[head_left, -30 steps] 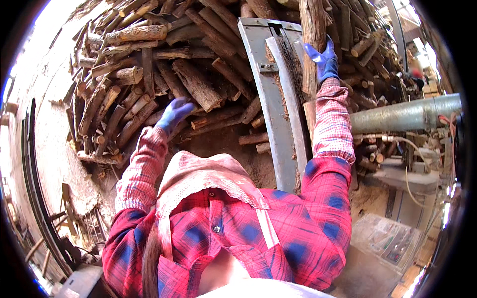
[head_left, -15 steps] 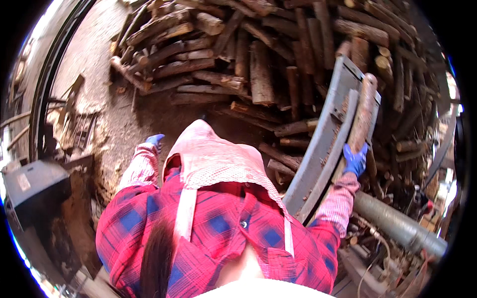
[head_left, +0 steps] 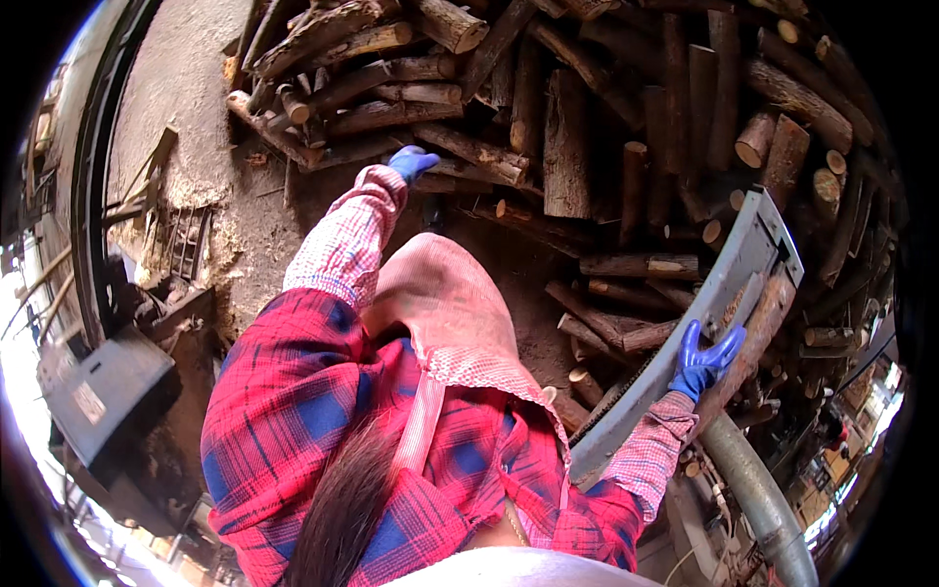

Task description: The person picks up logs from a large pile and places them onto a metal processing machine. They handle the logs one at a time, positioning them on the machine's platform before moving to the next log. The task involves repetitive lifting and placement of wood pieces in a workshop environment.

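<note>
Far left of frame: I log a dark grey machine housing (head_left: 103,391) at the lower left edge, bare dirt ground (head_left: 186,88) above it.

Upper centre: my left hand (head_left: 411,161), blue-gloved, reaches to the near edge of the log pile (head_left: 587,117); whether its fingers are apart or closed on a log I cannot tell.

Right of centre: my right hand (head_left: 706,360), blue-gloved, fingers spread apart, rests on a split log (head_left: 748,342) lying along the curved grey metal trough (head_left: 729,269).

Lower right: a grey pipe (head_left: 758,499) below that hand.
</note>
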Tool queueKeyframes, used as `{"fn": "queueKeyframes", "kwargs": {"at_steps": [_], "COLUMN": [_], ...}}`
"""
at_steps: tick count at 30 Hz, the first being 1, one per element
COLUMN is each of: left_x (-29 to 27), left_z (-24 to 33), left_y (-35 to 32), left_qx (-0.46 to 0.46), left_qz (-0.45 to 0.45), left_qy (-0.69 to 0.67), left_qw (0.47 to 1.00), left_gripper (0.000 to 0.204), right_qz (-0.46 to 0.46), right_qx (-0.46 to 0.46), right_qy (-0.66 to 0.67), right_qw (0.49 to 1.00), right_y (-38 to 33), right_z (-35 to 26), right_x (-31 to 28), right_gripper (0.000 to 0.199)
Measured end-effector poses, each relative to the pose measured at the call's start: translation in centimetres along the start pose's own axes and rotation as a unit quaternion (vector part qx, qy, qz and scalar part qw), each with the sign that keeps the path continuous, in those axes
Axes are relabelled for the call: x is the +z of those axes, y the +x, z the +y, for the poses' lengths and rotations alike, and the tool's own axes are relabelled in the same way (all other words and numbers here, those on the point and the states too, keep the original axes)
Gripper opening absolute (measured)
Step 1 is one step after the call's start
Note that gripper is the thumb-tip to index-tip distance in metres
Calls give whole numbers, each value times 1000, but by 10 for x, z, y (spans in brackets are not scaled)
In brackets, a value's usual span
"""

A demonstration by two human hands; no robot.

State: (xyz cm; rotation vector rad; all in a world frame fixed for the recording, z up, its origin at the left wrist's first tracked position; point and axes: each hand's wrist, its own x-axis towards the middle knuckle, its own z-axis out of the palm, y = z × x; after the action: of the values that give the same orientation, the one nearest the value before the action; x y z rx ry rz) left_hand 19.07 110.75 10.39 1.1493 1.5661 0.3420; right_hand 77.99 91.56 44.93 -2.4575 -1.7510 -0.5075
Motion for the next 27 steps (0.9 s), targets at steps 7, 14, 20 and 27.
{"fn": "queueKeyframes", "kwargs": {"at_steps": [7,14,20,27], "left_x": [7,39,84,85], "left_z": [82,52,40,23], "left_y": [187,383,437,404], "left_qx": [-52,-173,44,59], "left_qz": [45,5,232,-15], "left_qy": [136,257,259,105], "left_qw": [988,951,936,993], "left_gripper": [86,117,92,76], "right_qz": [-68,-110,-144,-145], "right_qx": [7,5,13,33], "right_qy": [-32,-78,-137,-65], "right_qw": [997,991,980,987], "right_y": [25,39,36,23], "right_z": [-16,-22,-28,-8], "right_x": [40,44,41,33], "right_gripper": [66,67,65,63]}}
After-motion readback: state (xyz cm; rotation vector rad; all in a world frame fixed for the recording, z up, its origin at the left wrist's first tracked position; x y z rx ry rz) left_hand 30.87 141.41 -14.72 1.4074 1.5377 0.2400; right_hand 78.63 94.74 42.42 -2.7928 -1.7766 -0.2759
